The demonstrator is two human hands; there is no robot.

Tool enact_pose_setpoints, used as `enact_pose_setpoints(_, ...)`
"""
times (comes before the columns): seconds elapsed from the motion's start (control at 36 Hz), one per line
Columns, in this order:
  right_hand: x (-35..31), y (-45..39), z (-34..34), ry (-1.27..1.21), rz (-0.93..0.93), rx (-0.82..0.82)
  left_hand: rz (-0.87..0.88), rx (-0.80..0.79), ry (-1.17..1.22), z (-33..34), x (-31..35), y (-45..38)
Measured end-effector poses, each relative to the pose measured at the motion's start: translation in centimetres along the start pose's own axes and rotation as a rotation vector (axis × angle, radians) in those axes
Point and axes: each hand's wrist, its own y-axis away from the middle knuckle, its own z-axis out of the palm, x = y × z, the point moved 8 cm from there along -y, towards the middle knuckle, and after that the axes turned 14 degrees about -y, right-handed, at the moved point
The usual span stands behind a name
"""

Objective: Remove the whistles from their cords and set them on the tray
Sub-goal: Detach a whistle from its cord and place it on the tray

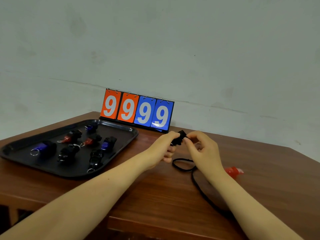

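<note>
While our forearms reach over the table (155, 196), a black cord (183, 168) lies looped beneath our right hand (201, 149). Our left hand (162, 148) grips a black whistle (180, 138), and our right hand pinches its end. Farther left, the black tray (121, 148) holds several whistles; a scoreboard (137, 110) stands behind.
</note>
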Motion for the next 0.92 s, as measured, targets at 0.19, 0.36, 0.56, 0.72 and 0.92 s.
enact_pose_setpoints(0.19, 0.8, -0.1, 0.1, 0.070, 0.064, -0.036, 0.129, 0.053, -0.100, -0.4, 0.7, -0.1)
enact_pose_setpoints(0.36, 0.4, -0.2, -1.0, 0.136, -0.003, 0.038, 0.076, 0.054, -0.127, -0.4, 0.5, -0.2)
enact_pose_setpoints(0.56, 2.1, -0.3, -0.9, -0.177, 0.250, 0.081, 0.055, 0.007, -0.078, -0.1, 0.5, 0.1)
enact_pose_setpoints(0.72, 2.8, -0.2, -0.1, -0.405, 0.378, 0.079, 0.070, 0.055, -0.076, 0.3, -0.1, 0.1)
enact_pose_setpoints(0.92, 3.5, 0.1, -0.1, -0.396, 0.430, 0.148, 0.212, 0.191, -0.274, -0.3, 1.4, 0.0)
